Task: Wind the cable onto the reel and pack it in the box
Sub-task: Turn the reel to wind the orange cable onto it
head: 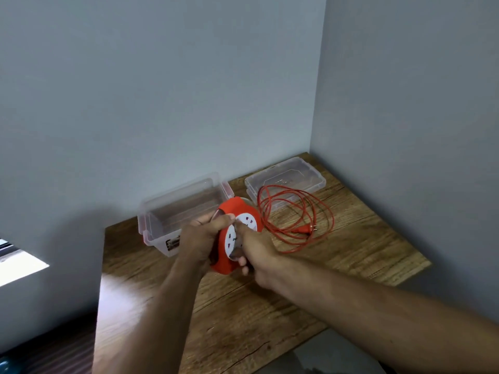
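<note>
A red cable reel (pixel 237 211) with a white round socket face is held up over the wooden table (pixel 243 306). My left hand (pixel 201 237) grips its left edge. My right hand (pixel 256 253) is pressed on the white face, fingers curled at its lower rim. The red cable (pixel 297 209) lies in loose loops on the table to the right of the reel, with its plug (pixel 303 230) inside the loops. A clear plastic box (pixel 183 209) stands open behind my left hand.
The box's clear lid (pixel 286 176) lies flat at the back right near the wall corner, partly under the cable loops. Grey walls (pixel 189 90) close off the table at the back and right. The table's left edge drops off to a floor.
</note>
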